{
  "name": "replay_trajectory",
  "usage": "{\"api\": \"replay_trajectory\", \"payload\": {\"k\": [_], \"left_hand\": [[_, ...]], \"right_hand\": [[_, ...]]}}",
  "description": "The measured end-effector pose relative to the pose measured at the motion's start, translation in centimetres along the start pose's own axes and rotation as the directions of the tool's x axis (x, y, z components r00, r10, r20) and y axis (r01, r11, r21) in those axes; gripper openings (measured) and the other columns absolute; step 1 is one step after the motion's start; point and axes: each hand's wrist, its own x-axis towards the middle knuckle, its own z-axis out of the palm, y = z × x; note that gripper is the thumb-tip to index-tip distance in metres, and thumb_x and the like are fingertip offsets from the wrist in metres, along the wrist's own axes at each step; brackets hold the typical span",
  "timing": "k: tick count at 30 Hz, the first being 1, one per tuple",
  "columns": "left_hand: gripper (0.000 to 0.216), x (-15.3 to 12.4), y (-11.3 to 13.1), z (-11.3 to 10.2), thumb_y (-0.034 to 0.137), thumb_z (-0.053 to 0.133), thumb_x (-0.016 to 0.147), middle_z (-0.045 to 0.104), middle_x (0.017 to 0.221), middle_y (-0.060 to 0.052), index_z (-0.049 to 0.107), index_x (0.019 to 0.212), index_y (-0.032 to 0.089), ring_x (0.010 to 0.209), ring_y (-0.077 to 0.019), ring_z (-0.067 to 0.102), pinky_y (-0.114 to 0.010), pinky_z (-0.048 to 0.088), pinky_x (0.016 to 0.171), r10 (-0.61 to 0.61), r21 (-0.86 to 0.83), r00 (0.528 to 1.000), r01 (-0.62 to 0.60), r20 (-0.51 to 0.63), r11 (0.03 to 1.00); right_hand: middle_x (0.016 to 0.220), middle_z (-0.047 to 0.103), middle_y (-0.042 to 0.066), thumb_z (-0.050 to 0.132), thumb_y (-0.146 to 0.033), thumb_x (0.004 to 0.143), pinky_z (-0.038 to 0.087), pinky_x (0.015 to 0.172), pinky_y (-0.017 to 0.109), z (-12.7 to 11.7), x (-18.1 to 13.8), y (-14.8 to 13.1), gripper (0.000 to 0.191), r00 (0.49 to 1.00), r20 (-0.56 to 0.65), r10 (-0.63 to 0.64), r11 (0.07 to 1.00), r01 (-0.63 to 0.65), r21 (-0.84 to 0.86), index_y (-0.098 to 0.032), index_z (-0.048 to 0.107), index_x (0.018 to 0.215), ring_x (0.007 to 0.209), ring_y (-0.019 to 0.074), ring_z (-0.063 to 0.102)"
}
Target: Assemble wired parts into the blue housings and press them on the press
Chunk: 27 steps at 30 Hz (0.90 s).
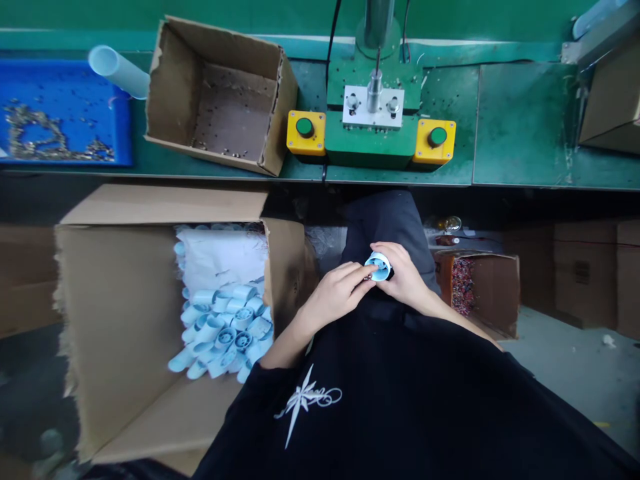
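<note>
My right hand [403, 273] is wrapped around a light-blue plastic tube [384, 272], whose round open end faces up towards me. Inside that opening some moulded inner structure shows. The fingers of my left hand [341, 291] are pinched together, with the index finger reaching over the rim into the tube. Tiny metal parts [369, 276] glint between the left fingertips and thumb; their exact shape is too small to tell. Both hands are over my lap, below the bench edge.
At left, a large cardboard box [120, 320] holds many light-blue tubes [225, 333]. On the green bench are a blue tray [65, 73] of metal pieces, a carton [235, 93], and a press fixture [373, 107] between two yellow button boxes [306, 133]. A small box [493, 293] stands at right.
</note>
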Motion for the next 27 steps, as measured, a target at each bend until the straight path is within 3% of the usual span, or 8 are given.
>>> {"api": "replay_trajectory", "payload": {"k": [3, 8, 10, 12, 15, 18, 21, 27], "left_hand": [[0.025, 0.6, 0.1, 0.7, 0.034, 0.060, 0.106, 0.064, 0.088, -0.005, 0.078, 0.115, 0.020, 0.080, -0.0199, 0.055, -0.035, 0.054, 0.078, -0.046, 0.129, 0.998, 0.053, -0.052, 0.990], [0.021, 1.6, 0.1, 1.6, 0.034, 0.065, 0.103, 0.052, 0.090, -0.005, 0.080, 0.095, 0.022, 0.084, -0.0214, 0.049, -0.035, 0.048, 0.075, -0.218, 0.211, 0.976, 0.219, -0.024, 0.953], [0.020, 1.5, 0.0, 2.2, 0.030, 0.063, 0.103, 0.050, 0.090, -0.004, 0.079, 0.094, 0.022, 0.084, -0.0211, 0.048, -0.035, 0.047, 0.076, -0.226, 0.179, 0.973, 0.232, -0.051, 0.956], [0.014, 1.1, -0.2, 3.1, 0.027, 0.067, 0.100, 0.048, 0.089, -0.004, 0.077, 0.093, 0.022, 0.085, -0.0208, 0.049, -0.036, 0.048, 0.078, -0.229, 0.102, 0.956, 0.250, -0.182, 0.963], [0.017, 0.7, -1.0, 4.4, 0.028, 0.079, 0.090, 0.054, 0.102, -0.006, 0.070, 0.103, 0.021, 0.099, -0.0231, 0.057, -0.040, 0.053, 0.090, -0.301, -0.159, 0.878, 0.260, -0.373, 0.953], [0.051, 0.7, -2.1, 5.0, 0.028, 0.080, 0.086, 0.060, 0.121, -0.011, 0.056, 0.130, 0.021, 0.109, -0.0259, 0.065, -0.040, 0.057, 0.093, -0.377, -0.529, 0.912, 0.243, -0.160, 0.813], [0.071, 0.9, -3.2, 4.9, 0.031, 0.080, 0.086, 0.065, 0.125, -0.014, 0.045, 0.146, 0.021, 0.108, -0.0271, 0.070, -0.039, 0.058, 0.092, -0.317, -0.703, 0.947, 0.261, 0.053, 0.661], [0.087, 1.5, -4.4, 4.7, 0.052, 0.088, 0.079, 0.069, 0.126, -0.016, 0.051, 0.151, 0.019, 0.114, -0.0314, 0.070, -0.042, 0.058, 0.097, -0.268, -0.787, 0.962, 0.207, 0.054, 0.582]], "right_hand": [[0.136, 0.070, 0.010, 0.075, -0.035, 0.086, 0.040, 0.118, 0.062, 0.1, 0.1, -0.3, 0.050, 0.999, 0.023, 0.027, 0.993, -0.024, -0.116, -0.027, 0.063, 0.135, 0.139, 0.0377, 0.055], [0.133, 0.072, 0.009, 0.072, -0.030, 0.086, 0.041, 0.113, 0.056, 0.3, 0.5, -0.6, 0.044, 0.999, 0.026, 0.025, 0.993, -0.021, -0.120, -0.026, 0.067, 0.129, 0.127, 0.0347, 0.063], [0.132, 0.073, 0.009, 0.071, -0.029, 0.087, 0.041, 0.111, 0.055, 0.3, 0.6, -0.5, 0.042, 1.000, 0.011, 0.009, 0.992, -0.008, -0.126, -0.025, 0.067, 0.129, 0.124, 0.0338, 0.065], [0.132, 0.073, 0.010, 0.070, -0.029, 0.088, 0.042, 0.110, 0.054, 0.4, 0.5, -0.4, 0.041, 1.000, -0.008, -0.010, 0.991, 0.009, -0.134, -0.024, 0.067, 0.129, 0.123, 0.0331, 0.066], [0.132, 0.073, 0.009, 0.070, -0.028, 0.087, 0.041, 0.111, 0.054, 0.6, 0.3, -0.3, 0.042, 0.998, -0.043, -0.043, 0.987, 0.036, -0.160, -0.024, 0.067, 0.129, 0.128, 0.0338, 0.063], [0.129, 0.075, 0.007, 0.073, -0.028, 0.085, 0.040, 0.111, 0.056, 0.8, -0.1, -0.2, 0.044, 0.991, -0.071, -0.116, 0.974, 0.100, -0.202, -0.027, 0.068, 0.128, 0.134, 0.0365, 0.059], [0.127, 0.076, 0.006, 0.074, -0.028, 0.087, 0.041, 0.107, 0.054, 0.8, -0.1, -0.1, 0.045, 0.966, -0.105, -0.236, 0.943, 0.202, -0.264, -0.031, 0.067, 0.132, 0.128, 0.0349, 0.062], [0.120, 0.079, 0.004, 0.070, -0.030, 0.093, 0.039, 0.107, 0.051, 0.4, 0.5, 0.0, 0.037, 0.920, -0.155, -0.361, 0.899, 0.299, -0.320, -0.031, 0.068, 0.130, 0.115, 0.0297, 0.070]]}}
